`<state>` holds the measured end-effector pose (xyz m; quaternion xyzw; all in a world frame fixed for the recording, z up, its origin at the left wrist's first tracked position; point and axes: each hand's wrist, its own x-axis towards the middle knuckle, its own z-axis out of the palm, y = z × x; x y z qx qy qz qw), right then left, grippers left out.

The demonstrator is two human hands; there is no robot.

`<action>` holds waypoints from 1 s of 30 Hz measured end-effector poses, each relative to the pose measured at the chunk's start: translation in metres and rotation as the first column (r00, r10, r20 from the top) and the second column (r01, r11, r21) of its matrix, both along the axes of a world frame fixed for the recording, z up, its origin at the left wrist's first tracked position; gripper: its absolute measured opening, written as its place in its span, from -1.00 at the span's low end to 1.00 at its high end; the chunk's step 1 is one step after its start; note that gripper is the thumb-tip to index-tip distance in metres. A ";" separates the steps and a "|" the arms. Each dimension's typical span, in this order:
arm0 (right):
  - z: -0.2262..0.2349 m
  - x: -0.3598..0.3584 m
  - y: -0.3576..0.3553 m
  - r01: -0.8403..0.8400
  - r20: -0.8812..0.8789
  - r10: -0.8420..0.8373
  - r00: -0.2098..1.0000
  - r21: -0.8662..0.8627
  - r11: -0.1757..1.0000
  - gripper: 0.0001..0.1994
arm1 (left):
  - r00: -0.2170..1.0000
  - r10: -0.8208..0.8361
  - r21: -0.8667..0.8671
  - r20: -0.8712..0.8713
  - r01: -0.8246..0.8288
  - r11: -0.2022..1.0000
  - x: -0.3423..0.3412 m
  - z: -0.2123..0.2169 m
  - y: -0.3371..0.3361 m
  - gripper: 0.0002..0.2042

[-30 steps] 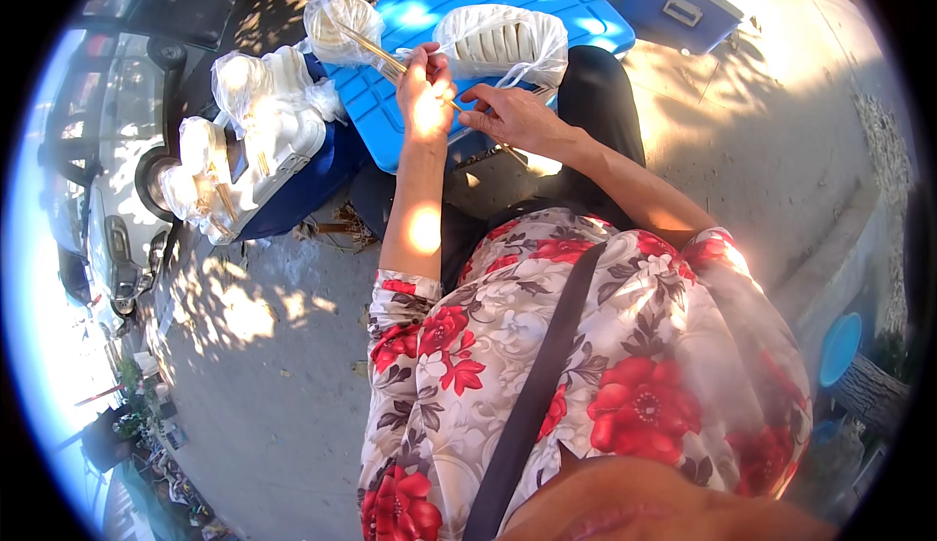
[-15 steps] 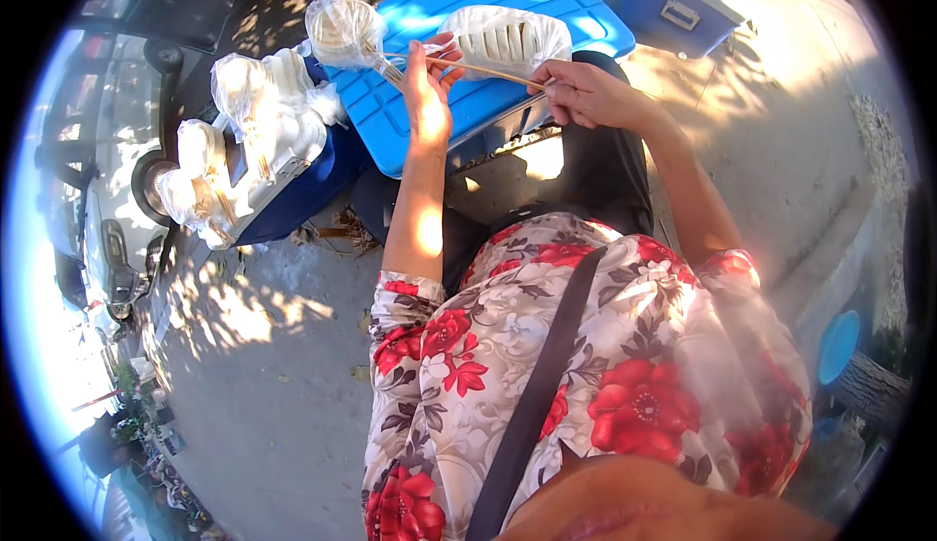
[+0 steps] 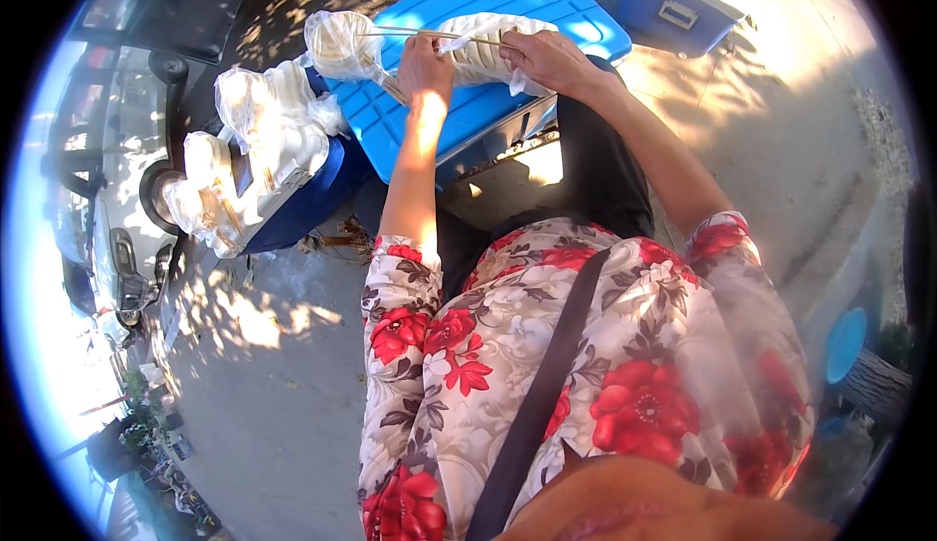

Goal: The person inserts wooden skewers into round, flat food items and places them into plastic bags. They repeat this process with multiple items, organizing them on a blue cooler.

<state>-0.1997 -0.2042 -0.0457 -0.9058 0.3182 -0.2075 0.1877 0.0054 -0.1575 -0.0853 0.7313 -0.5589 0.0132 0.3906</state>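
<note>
Head view: two hands working thin sticks at a bagged stack on a blue cooler

Landmark: blue cooler lid, ribbed plastic, ahead of the seated person.

1. Left hand, over the middle of the lid. Fingers closed around thin pale sticks that run leftward from the fist. Closure appears full; the palm side is hidden.
2. Right hand, over the lid's right half. Fingers curled, pinching the clear wrap of the bagged stack and, it seems, one stick end; whether the stick is truly gripped cannot be told.
3. Bagged stack, white disc-shaped items in clear plastic, lying on the lid between and just beyond the two hands.
4. Bagged bowl, clear wrap, at the lid's far-left corner, touching the stick tips.
5. White bagged bundles, heaped on a dark blue container left of the cooler.
6. Second blue cooler, beyond the lid to the right.
7. Parked vehicle, further left of the bundles.

Step in hand, as judged: drawing or sorting sticks at the mouth of the bagged stack. A next move would call for a steady pinch on one stick while the other hand holds the wrap.
</note>
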 end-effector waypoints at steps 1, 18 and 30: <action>0.007 -0.007 0.006 0.008 -0.095 -0.011 0.995 -0.028 1.000 -0.77 | 0.968 0.013 -0.011 -0.249 -0.017 1.000 0.012 -0.007 -0.002 -0.85; -0.026 -0.064 -0.023 0.247 0.081 -0.248 0.965 0.022 0.969 -0.67 | 0.081 -0.055 -0.053 -0.995 0.033 0.998 0.016 -0.035 0.026 -0.77; 0.004 0.007 -0.006 0.016 0.244 -0.032 0.969 0.068 0.998 -0.74 | 0.869 -0.436 -0.099 0.236 0.468 0.878 -0.050 0.027 0.046 -0.76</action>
